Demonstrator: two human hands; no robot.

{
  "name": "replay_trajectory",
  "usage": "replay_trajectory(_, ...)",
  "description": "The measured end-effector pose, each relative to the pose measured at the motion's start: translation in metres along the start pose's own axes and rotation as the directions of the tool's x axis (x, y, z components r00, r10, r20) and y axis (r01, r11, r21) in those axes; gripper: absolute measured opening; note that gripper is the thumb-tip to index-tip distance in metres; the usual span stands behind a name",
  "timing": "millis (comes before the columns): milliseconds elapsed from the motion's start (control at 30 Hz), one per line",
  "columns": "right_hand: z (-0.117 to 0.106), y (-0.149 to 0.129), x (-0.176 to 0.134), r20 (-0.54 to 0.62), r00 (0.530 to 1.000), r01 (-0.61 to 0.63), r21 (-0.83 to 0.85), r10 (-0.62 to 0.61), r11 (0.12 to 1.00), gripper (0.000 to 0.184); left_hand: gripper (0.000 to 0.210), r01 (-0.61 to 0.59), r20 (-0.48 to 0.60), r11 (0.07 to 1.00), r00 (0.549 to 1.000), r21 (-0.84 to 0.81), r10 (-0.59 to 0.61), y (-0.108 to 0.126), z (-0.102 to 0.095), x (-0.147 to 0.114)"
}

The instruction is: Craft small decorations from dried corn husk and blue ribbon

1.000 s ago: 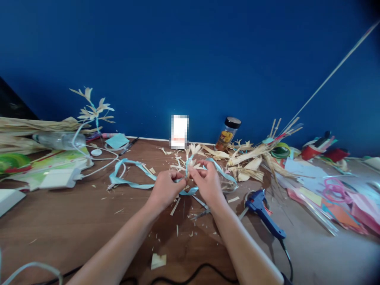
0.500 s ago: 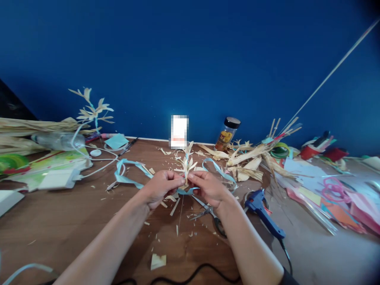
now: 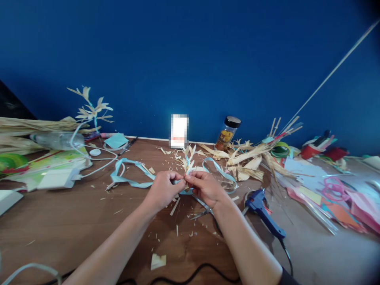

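My left hand (image 3: 165,189) and my right hand (image 3: 207,187) meet at the middle of the table, fingertips pinched at the base of a small dried-husk flower sprig (image 3: 188,163). Pale petals fan upward from it, and its stem is partly wound in light blue. A light blue ribbon (image 3: 130,184) loops out to the left of my hands, and more of it curves behind my right hand. The exact grip on the stem is hidden by my fingers. Scissors (image 3: 203,214) lie partly under my right wrist.
A blue glue gun (image 3: 263,211) lies right of my right forearm. Behind are a black-lidded jar (image 3: 228,133) and dried husks (image 3: 246,158). A husk-flower branch (image 3: 94,113) stands left, near a white charger (image 3: 57,179). Husk scraps (image 3: 158,261) litter the brown table.
The flower sprig has tilted and sits slightly lower between my fingers. My left hand has turned, and the left ribbon loop has shifted outward a little.
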State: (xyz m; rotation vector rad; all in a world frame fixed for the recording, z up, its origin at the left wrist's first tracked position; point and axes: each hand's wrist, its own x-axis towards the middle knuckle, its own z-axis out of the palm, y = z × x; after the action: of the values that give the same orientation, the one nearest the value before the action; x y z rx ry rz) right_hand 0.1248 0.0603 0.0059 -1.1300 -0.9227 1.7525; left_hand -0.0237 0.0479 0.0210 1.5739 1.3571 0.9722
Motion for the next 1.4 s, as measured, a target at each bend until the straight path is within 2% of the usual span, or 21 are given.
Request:
replay_trajectory(100,0.0008,0.0001,0.0003,-0.025,1.0,0.012,-0.01,-0.012,1.0,0.026,0.018,-0.086,-0.043,0.99,0.995,0.113,0.091,-0.0021,0.0033,-0.0015)
replay_trajectory(267,0.003,-0.0003,0.0,-0.089,0.995,0.043,-0.053,-0.047,0.998,0.027,0.022,-0.116,-0.107,0.969,0.984,0.22,0.142,-0.0042,0.0068,-0.0031)
replay_trajectory(467,0.0026,-0.0007,0.0006,-0.104,0.991,0.076,-0.04,-0.08,0.996,0.027,0.021,-0.152,0.001,0.981,0.988,0.123,0.153,0.0016,0.0037,-0.0047)
replay_trajectory(533,0.0025,-0.0003,0.001,-0.099,0.992,0.076,-0.031,-0.079,0.997,0.027,0.021,-0.139,0.012,0.983,0.99,0.117,0.138,0.0021,0.003,-0.0047)
replay_trajectory(700,0.004,-0.0005,0.0002,-0.088,0.995,0.037,-0.028,-0.039,0.999,0.027,0.021,-0.112,-0.042,0.989,0.992,0.092,0.117,-0.0005,0.0033,-0.0041)
replay_trajectory(833,0.0037,-0.0026,-0.0015,-0.067,0.997,0.024,-0.016,-0.025,1.0,0.025,0.021,-0.061,-0.03,0.997,0.998,0.05,0.062,-0.0004,0.0034,-0.0039)
replay_trajectory(1000,-0.0009,-0.004,-0.0007,0.005,1.0,-0.004,-0.018,0.004,1.0,0.024,0.016,0.107,0.018,0.981,0.994,-0.161,-0.106,-0.0005,0.0036,-0.0017)
replay_trajectory(1167,-0.0031,0.0002,0.0029,-0.006,1.0,0.012,-0.021,-0.012,1.0,0.025,0.013,0.209,0.115,0.931,0.977,-0.301,-0.182,-0.0041,0.0041,-0.0006)
replay_trajectory(1267,-0.0007,0.0032,0.0038,-0.038,0.998,0.044,-0.027,-0.045,0.999,0.024,0.015,0.225,0.112,0.929,0.973,-0.294,-0.2,-0.0037,0.0046,-0.0008)
replay_trajectory(1400,0.0052,0.0042,0.0028,-0.084,0.991,0.102,-0.051,-0.106,0.993,0.024,0.017,0.158,0.038,0.971,0.987,-0.178,-0.154,-0.0016,0.0049,-0.0015)
